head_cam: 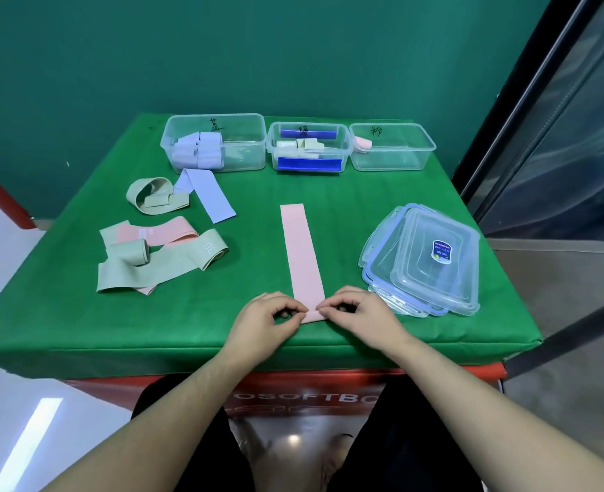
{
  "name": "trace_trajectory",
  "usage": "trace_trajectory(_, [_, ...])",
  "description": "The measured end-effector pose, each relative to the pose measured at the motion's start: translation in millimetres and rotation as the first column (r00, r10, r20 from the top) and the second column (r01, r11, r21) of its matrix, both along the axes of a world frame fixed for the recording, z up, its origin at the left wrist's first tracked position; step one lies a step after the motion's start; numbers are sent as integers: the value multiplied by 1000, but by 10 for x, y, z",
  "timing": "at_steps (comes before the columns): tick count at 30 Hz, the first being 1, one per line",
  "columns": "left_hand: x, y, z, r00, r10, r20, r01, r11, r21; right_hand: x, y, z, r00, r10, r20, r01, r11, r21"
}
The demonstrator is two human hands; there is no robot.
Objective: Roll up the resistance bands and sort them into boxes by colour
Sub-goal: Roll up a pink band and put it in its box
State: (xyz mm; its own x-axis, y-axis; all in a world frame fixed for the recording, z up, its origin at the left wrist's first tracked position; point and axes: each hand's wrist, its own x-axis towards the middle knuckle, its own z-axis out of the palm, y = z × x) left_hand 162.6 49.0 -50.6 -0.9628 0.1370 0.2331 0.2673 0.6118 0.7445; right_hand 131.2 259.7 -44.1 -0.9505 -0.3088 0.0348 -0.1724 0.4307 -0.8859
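**A:** so what's the setup? surface, room?

**B:** green cloth (80, 314) over a red padded block, teal wall (222, 47) behind, pale floor off to the left, dark glass panel (559, 118) on the right.

**A:** and the stuff on it, left to right?

**B:** up and left of the left hand (265, 321) there's a messy pile of green bands (162, 261) with a pink one mixed in. further up from that, a looped green band (151, 195) touching a flat lilac band (206, 195). Along the far edge: the lilac box (247, 150) with lilac rolls in it, the middle box (307, 168) with blue-clip sides and pale green rolls, then the pink box (400, 150) with one pink roll at its left end. Just right of the right hand (360, 310), a lid stack (424, 257).

**A:** hands?

**B:** both pinching the near end of the pink band (302, 253), fingers curled, one at each corner where it's folded over. The rest lies flat, running straight away from the hands. Nothing between hands and boxes except that strip.
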Motion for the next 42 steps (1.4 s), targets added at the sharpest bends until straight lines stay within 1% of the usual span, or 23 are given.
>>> trace_trajectory(2, [-7,9,-13,1000,8,-2,-8,1000,2,-2,-44,-19,999,-32,-13,32,999,-2])
trace_trajectory(4, [-5,8,-30,1000,-4,-22,4,1000,-11,4,-64,-74,997,-38,-74,42,998,42])
trace_trajectory(7, [9,-2,-39,998,-22,-54,19,998,-62,16,-59,-130,991,-33,-126,47,993,108])
trace_trajectory(12, [22,-8,-96,998,-22,-66,13,991,-135,38,-53,-155,982,-38,-187,69,984,162])
trace_trajectory(19, [16,7,-85,997,-35,-75,25,991,-133,89,-3,-147,966,27,-255,-2,995,99])
trace_trajectory(23, [15,4,-81,997,-30,-73,22,994,-110,100,-22,-142,959,38,-281,-11,995,96])
trace_trajectory(30, [11,12,-75,998,-24,-65,17,994,-112,33,-51,-122,978,41,-204,-7,987,163])
trace_trajectory(35, [4,26,-62,998,-2,-63,-5,995,-104,36,-79,-82,978,45,-202,-1,977,215])
trace_trajectory(39, [14,31,-32,998,6,-66,-12,996,-85,27,-82,-64,980,37,-195,5,977,211])
trace_trajectory(42, [33,32,-23,998,8,-65,-15,995,-101,45,-75,-95,974,31,-224,18,977,212])
